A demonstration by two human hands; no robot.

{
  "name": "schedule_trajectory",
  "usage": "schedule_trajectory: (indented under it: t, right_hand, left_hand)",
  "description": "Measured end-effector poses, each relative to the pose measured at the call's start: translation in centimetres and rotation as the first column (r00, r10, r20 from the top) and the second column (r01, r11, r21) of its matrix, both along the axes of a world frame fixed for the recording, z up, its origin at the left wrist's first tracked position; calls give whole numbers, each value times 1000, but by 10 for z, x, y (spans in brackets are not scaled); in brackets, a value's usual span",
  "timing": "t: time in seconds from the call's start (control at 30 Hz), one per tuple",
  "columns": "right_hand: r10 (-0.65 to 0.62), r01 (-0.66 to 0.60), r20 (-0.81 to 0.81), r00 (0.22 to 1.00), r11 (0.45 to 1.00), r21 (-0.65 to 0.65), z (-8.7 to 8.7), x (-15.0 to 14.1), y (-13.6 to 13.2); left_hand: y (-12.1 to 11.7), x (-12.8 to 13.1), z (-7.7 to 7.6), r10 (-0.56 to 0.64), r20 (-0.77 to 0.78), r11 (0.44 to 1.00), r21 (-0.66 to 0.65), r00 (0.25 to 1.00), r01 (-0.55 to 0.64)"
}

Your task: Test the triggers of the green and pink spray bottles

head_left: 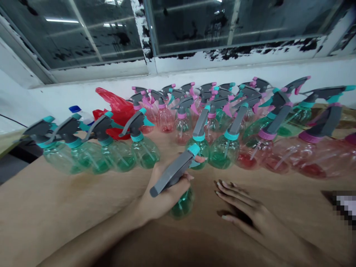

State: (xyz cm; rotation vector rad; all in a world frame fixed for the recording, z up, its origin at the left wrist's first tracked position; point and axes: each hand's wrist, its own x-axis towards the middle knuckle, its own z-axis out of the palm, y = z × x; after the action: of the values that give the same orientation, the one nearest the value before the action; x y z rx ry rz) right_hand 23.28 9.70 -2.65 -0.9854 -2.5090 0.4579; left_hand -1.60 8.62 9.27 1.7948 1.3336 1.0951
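My left hand (164, 196) is wrapped round the neck of a green spray bottle (183, 204) at the front of the table. The bottle's grey head and teal nozzle tip point away from me to the right, with a finger near the trigger. My right hand (247, 207) lies on the brown tabletop (205, 237) to the right of it, fingers stretched out, with nothing in them. Just beyond my hands stand more green spray bottles (224, 155), and to their right are pink spray bottles (253, 155).
Several green bottles (146, 154) form a row at the left. Behind them are a red plastic bag (118, 107) and a blue-capped bottle (80, 113). Many pink-tipped sprayers (165, 118) crowd the back by the wall and window. A blurred-out object (346, 204) lies at the right edge.
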Motion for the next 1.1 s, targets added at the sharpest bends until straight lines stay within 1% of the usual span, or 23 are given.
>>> schedule_trajectory:
  t: [0.07,0.2,0.33,0.43,0.63,0.7,0.77,0.9,1.0,1.1]
  right_hand:
    - [-5,5,17,1000,1000,-1,0,0,0]
    - [-19,20,37,999,1000,-2,0,0,-1]
    - [-25,26,7,1000,1000,-13,1,0,-2]
    - [-16,16,1,1000,1000,-10,1,0,-2]
    - [-23,23,-26,999,1000,-9,-1,1,-1]
    - [-16,16,-30,999,1000,1,-1,1,-1]
    - [-10,10,-29,1000,1000,4,-1,1,-1]
    - [-9,10,-36,999,1000,5,-1,0,-1]
    - [-6,6,-36,999,1000,3,0,0,-1]
    - [1,-1,-44,999,1000,-11,2,-1,-1]
  left_hand:
    - [0,0,2,-9,0,1000,-2,1000,9]
    - [0,-1,5,-2,-55,1000,-1,998,2]
    - [1,-5,8,-64,-70,998,11,995,65]
    - [1,-7,9,-82,-75,997,-12,994,81]
    - [1,-8,6,-32,-80,998,-48,996,29]
    - [1,-7,7,-36,-84,998,-53,996,31]
    - [2,-6,9,-55,-89,998,-48,995,51]
    - [2,-5,15,-88,-100,996,2,991,88]
    - [4,-6,12,-87,-90,996,15,992,89]
    - [7,-7,4,-22,-39,999,44,999,24]
